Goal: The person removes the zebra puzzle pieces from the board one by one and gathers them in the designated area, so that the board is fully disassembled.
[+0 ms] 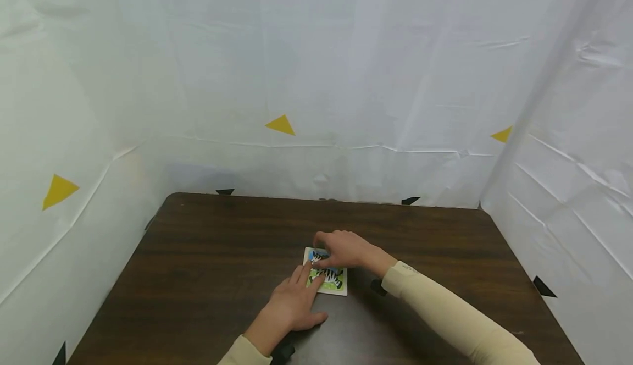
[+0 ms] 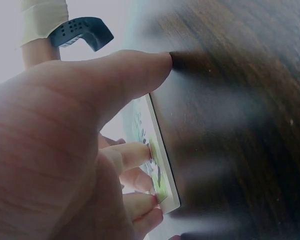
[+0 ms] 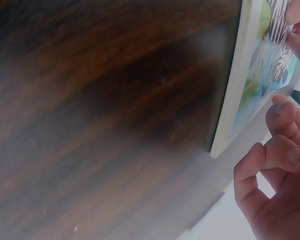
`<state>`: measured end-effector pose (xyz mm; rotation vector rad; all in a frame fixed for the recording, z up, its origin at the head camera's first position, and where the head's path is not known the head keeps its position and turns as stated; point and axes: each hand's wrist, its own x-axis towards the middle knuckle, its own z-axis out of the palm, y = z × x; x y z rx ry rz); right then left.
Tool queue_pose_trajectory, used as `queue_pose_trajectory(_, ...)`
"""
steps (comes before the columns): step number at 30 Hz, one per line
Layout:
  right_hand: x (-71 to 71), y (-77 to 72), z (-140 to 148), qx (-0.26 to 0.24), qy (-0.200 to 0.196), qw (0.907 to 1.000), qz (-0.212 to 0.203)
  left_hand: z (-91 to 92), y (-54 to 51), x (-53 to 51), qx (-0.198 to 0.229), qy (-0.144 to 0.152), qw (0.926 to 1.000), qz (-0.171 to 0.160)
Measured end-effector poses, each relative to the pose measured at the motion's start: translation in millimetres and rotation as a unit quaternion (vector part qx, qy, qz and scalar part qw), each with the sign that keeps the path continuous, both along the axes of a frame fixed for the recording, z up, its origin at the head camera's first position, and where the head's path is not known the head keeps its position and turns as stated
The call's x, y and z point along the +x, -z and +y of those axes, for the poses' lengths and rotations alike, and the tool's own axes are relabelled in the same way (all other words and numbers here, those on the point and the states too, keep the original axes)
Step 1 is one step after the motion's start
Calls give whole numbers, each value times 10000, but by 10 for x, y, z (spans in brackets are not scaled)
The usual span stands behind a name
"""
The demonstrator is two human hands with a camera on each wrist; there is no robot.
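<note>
A flat square zebra picture board with a pale border lies on the dark table. The left hand reaches over its near left part, fingers extended and fingertips touching the picture. Its thumb points out sideways over the tabletop, beside the board in the left wrist view. Over the far edge is the right hand, fingers bent, thumb near the zebra's head. In the right wrist view, bent fingers of the right hand show nothing between them, just off the border of the board.
The brown wood-grain table extends around the board. White sheeting with yellow and black triangles stands behind the table and along both sides. A dark wrist device sits at the left wrist.
</note>
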<state>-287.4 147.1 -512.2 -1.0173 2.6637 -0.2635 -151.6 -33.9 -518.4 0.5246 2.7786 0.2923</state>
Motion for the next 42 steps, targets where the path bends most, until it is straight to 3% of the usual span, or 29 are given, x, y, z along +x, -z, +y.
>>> queue_pose_trajectory(5,2,26,-24,-137,-1,9997,-222,-10,11,-19,38,6,9999,-110)
queue_pose_trajectory(18,25,41,-25,-526,-9,9981,-306,-15,-26,-26,64,33,9999,-146)
queue_pose_trajectory(28,-15,70,17,-778,136,9957,-493,-13,11,-67,166,91,9997,121)
queue_pose_trajectory(32,0,49,72,-1242,199,9899,-655,-35,24,-103,131,220,9985,481)
queue_pose_trajectory(38,-11,-31,195,-2062,559,9742,-730,-143,93,-214,293,286,9946,954)
queue_pose_trajectory(42,-11,-121,307,-2376,791,9659,-654,-287,95,-364,663,202,9932,933)
